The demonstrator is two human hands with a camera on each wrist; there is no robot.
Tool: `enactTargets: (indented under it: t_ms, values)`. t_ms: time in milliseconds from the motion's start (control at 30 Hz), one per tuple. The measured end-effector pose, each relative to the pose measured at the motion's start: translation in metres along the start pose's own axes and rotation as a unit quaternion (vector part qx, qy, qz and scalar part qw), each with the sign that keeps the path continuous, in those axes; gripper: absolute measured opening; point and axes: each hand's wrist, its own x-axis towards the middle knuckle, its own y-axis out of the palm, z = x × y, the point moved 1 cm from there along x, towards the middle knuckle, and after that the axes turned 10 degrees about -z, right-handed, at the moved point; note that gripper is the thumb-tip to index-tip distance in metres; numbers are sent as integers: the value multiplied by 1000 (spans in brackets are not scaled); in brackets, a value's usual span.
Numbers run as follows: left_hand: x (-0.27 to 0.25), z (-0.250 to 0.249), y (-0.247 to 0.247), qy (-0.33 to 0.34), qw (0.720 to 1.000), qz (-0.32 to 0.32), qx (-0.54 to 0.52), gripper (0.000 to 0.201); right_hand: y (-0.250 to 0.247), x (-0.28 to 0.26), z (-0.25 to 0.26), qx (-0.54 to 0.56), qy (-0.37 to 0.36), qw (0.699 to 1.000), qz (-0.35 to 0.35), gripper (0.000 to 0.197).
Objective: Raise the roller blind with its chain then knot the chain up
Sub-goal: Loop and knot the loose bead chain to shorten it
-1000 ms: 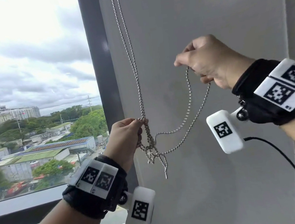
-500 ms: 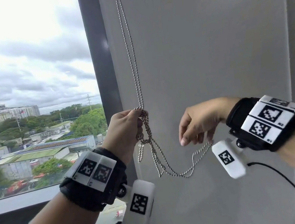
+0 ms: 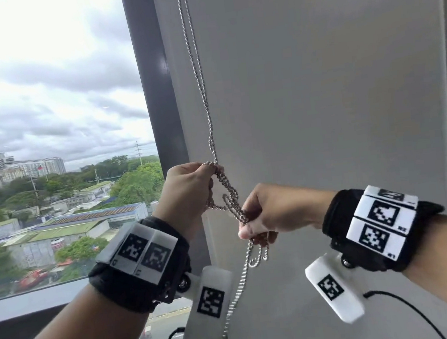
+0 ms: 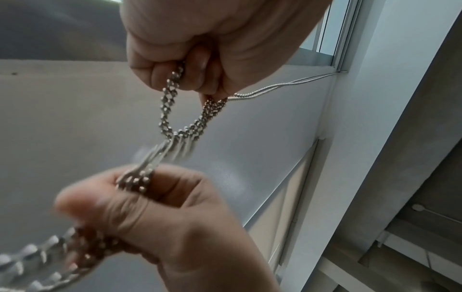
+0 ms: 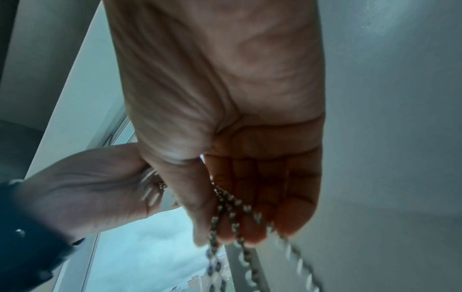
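Note:
The metal bead chain [image 3: 196, 69] hangs in two strands down the grey wall beside the window frame. My left hand [image 3: 188, 190] pinches the chain where a small loop [image 4: 172, 122] of doubled strands forms. My right hand [image 3: 266, 214], just below and to the right, grips a bundle of strands [image 4: 136, 180] pulled through that loop. Short loops [image 3: 257, 257] and a long tail [image 3: 232, 307] hang below the right fist. In the right wrist view the strands [image 5: 232, 215] run across my curled fingers. The roller blind [image 4: 262, 197] shows in the left wrist view only, high up beside the window.
A dark window frame post [image 3: 158, 93] stands left of the chain, with glass and a city view beyond. A sill [image 3: 23, 306] runs along the bottom left. The grey wall [image 3: 319, 88] fills the right side. Black cables [image 3: 405, 307] hang from the wrist cameras.
My right hand came down from upper right, then moved left to meet the left hand, now gripping the strands just under the loop. The slack chain has drawn tighter. The left hand stayed put.

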Motion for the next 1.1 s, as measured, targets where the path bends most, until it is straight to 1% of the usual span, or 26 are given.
enactTargets:
  t_ms: [67,167,200,267,333,400,433,467,533,600,667,767,900,1033,1100]
  values:
    - [2,0,-6,4,1000,-13,3,17,-3,0,-5,-66,7,998,16,18]
    - [1,-2,-9,2,1000,-10,2,21,1,-2,-11,-154,33,983,90,16]
    - [0,-3,-8,0,1000,-9,2,24,2,-2,-12,-166,36,980,107,19]
    - [-1,-3,-5,-5,1000,-3,-2,27,3,-1,-11,-156,38,980,119,29]
    - [-3,-4,-1,-4,1000,10,-5,27,1,1,-7,-92,35,990,99,34]
    - [-5,-4,4,0,1000,16,-5,27,-3,4,0,11,26,998,51,22]
    - [-6,-4,5,6,1000,14,-3,25,-6,4,4,72,24,997,34,15]
    - [-6,-4,6,16,1000,8,1,23,-8,4,8,127,28,991,25,13]
    - [-4,-5,5,40,999,-10,12,19,-11,2,14,199,48,979,16,15]
    - [-3,-8,3,60,998,-27,13,18,-13,0,17,235,67,970,-9,14]
    - [-3,-10,2,67,997,-34,2,18,-16,-2,18,259,68,963,-40,13]
    - [-4,-11,1,66,997,-30,-27,20,-16,-4,21,283,71,954,-71,14]
    - [-3,-9,2,84,996,-25,-1,27,-11,-7,26,347,69,928,-117,12]
    - [-4,-7,4,98,995,-11,29,30,-5,-7,29,368,59,916,-147,21]
    - [-6,-7,5,104,994,-2,40,33,-3,-6,28,389,58,904,-165,26]
